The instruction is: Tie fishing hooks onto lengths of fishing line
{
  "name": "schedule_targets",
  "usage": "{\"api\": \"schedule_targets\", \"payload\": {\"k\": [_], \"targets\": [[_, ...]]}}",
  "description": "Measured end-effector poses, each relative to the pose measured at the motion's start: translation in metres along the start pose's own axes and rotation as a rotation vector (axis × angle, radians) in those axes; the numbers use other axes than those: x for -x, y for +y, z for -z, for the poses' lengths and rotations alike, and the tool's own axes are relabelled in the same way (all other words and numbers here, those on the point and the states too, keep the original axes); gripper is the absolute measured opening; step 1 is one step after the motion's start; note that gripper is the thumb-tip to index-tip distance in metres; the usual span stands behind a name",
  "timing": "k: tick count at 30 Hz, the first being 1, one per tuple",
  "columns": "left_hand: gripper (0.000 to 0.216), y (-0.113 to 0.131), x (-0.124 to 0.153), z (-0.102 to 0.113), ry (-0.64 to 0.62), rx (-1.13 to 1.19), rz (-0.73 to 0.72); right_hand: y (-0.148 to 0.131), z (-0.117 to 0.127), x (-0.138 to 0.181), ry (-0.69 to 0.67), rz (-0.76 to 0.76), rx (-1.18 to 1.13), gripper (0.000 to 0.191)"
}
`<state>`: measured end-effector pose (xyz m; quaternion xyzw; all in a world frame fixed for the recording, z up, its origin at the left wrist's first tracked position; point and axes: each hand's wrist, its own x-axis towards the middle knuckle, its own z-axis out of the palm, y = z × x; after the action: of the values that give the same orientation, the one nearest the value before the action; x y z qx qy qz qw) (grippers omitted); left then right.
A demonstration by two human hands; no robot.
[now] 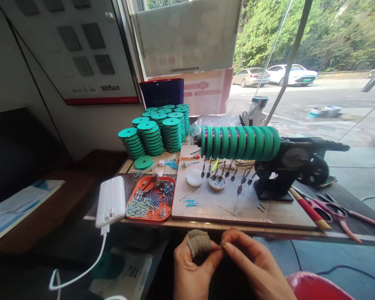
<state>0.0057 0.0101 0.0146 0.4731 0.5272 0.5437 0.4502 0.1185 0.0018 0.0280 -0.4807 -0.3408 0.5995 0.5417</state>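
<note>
At the table's front edge my left hand [193,266] and my right hand [253,260] meet fingertip to fingertip. A tan cloth wrap [199,243] covers the bent index finger of my left hand. Both hands are pinched closed around something tiny and dark, too small to name. Just beyond them lies a pale board [206,210] with a thin metal rod [224,208], short blue pieces [191,203] and a small bowl of beads [217,182]. Above the board, a row of green discs [240,142] sits on a black hand-cranked winder [295,160], with dark small pieces hanging below on thin lines.
Stacked green spools [150,137] stand at the back left. An orange tray [150,199] of small parts sits beside a white power bank [111,201] with its cable. Pink-handled scissors [329,208] lie on the right. A pink rounded object [318,287] is at lower right.
</note>
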Motion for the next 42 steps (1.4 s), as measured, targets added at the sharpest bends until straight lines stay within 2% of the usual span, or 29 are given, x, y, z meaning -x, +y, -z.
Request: {"api": "schedule_targets", "payload": {"k": [14, 23, 27, 34, 36, 40, 42], "targets": [[0.013, -0.003, 0.0, -0.002, 0.032, 0.039, -0.027, 0.005, 0.0, -0.001, -0.033, -0.045, -0.051, 0.023], [0.009, -0.007, 0.001, -0.001, 0.014, 0.012, -0.086, 0.003, 0.002, -0.001, -0.017, 0.103, 0.15, 0.02], [0.008, -0.007, 0.0, 0.0, 0.014, -0.022, -0.122, 0.002, 0.005, -0.003, -0.089, 0.133, 0.242, 0.02], [0.011, -0.008, 0.0, 0.003, -0.041, -0.091, -0.119, 0.008, 0.007, -0.003, -0.084, 0.153, 0.239, 0.019], [0.01, -0.008, -0.001, 0.004, -0.064, -0.13, -0.129, 0.007, 0.009, -0.001, -0.112, 0.225, 0.338, 0.017], [0.007, -0.009, -0.002, 0.007, -0.079, -0.204, -0.149, -0.008, 0.02, -0.008, -0.197, 0.506, 0.679, 0.014], [0.007, -0.008, -0.003, 0.009, -0.057, -0.21, -0.125, -0.019, 0.029, -0.021, -0.144, 0.671, 0.882, 0.014]]}}
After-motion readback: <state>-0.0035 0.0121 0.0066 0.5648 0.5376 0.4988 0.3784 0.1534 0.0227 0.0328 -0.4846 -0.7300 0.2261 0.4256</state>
